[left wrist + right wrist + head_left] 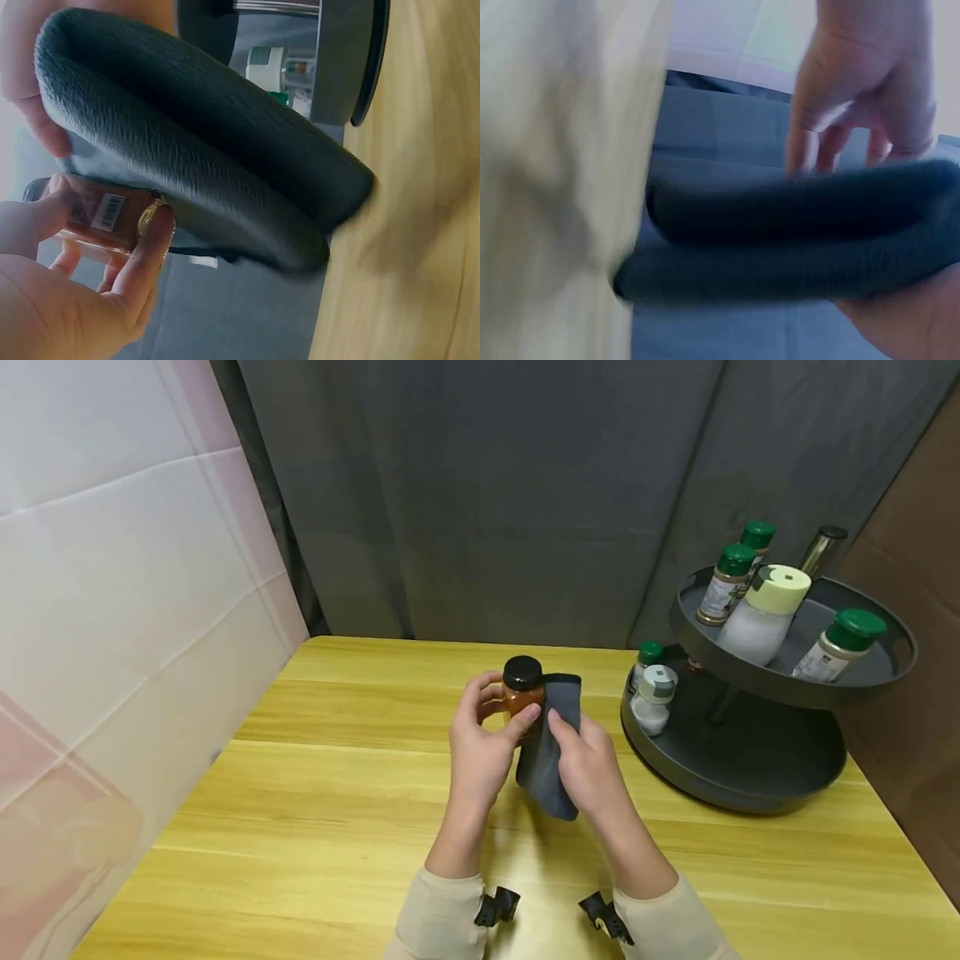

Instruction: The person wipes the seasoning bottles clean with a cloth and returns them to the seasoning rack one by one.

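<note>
My left hand (483,752) grips a small jar (519,700) with a black lid and reddish-brown contents, fingers and thumb around its sides. In the left wrist view a barcode label shows on the jar (112,214). A folded dark grey cloth (551,777) is held in my right hand (588,768), its thumb on the near face. The cloth hangs just right of the jar, against or very near its side. In the right wrist view the cloth (795,281) hides most of the right hand and the jar.
On the right stands a dark grey two-tier round tray (757,768). Its upper tier holds green-capped spice jars (720,593), a pale-yellow-capped shaker (757,627) and a dark-capped bottle (821,552). A white-capped shaker (651,706) sits below. Behind the wooden table (337,793) hangs a grey curtain (480,510).
</note>
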The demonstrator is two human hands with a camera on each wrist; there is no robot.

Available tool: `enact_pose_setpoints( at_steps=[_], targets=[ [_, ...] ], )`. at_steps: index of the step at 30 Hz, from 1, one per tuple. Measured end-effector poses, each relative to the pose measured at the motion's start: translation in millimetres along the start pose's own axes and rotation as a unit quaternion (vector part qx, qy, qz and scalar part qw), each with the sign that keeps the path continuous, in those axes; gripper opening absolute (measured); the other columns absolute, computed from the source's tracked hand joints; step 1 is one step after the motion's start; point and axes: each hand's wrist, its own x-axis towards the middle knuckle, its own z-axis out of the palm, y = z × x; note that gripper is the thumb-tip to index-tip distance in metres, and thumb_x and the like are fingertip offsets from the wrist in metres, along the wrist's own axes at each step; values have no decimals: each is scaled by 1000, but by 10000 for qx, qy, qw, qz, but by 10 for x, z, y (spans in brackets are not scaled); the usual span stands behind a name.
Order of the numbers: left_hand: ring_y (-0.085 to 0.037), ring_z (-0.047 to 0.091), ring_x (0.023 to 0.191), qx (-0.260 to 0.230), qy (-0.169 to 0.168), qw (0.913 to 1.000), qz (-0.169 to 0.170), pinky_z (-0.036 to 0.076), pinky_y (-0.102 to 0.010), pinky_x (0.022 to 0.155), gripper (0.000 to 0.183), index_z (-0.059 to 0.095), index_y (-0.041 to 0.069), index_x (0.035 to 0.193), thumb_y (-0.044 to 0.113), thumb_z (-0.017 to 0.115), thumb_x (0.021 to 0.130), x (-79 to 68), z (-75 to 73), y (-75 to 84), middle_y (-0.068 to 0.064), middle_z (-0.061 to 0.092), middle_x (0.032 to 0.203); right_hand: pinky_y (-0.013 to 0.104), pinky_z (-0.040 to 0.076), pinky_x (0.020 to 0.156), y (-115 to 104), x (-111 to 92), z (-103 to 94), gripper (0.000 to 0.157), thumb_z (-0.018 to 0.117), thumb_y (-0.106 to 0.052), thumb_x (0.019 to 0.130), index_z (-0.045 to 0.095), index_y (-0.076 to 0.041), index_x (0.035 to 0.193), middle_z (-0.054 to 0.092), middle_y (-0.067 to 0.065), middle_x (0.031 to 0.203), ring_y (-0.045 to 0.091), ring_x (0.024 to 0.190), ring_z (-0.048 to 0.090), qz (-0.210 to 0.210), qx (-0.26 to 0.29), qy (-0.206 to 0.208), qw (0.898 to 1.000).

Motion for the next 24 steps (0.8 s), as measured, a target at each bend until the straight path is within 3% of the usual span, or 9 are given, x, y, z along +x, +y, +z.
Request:
enact_pose_setpoints(
  at_steps=[7,9,14,17,24],
  targets=[
    [-30,65,114,181,-264,9994,-106,62,-43,87,51,67,20,134,11,88,87,-28,32,-15,-14,68,120,28,53,97,-140,-27,-62,40,42,-32,115,61,-2,134,67,19,129,28,119,66,-739,207,309,9966],
    [-31,65,114,178,-213,9996,-106,61,-45,90,52,66,20,134,11,88,88,-29,30,-16,-13,68,121,27,52,97,-121,-26,-45,39,43,-31,115,62,-3,134,67,18,129,26,120,65,-689,120,316,9971],
    [-31,65,115,103,-34,9999,49,58,-50,96,51,66,19,135,11,87,89,-16,16,-7,-14,67,121,40,55,103,23,1,3,42,43,-32,115,64,-4,137,70,19,132,29,121,68,-258,129,191,9994],
    [-32,65,114,170,-100,9998,37,56,-54,99,51,67,18,133,11,88,87,-14,20,-11,-14,68,120,40,55,103,44,11,-9,42,43,-32,115,64,-4,138,71,19,132,30,120,69,-109,195,185,9996],
    [-30,64,113,384,-412,9980,-278,61,-43,86,51,68,19,131,11,89,86,-31,25,-62,-14,68,119,24,54,96,-96,-11,-45,40,44,-28,114,62,-2,138,68,20,133,29,120,67,-644,418,520,9957]
  ],
)
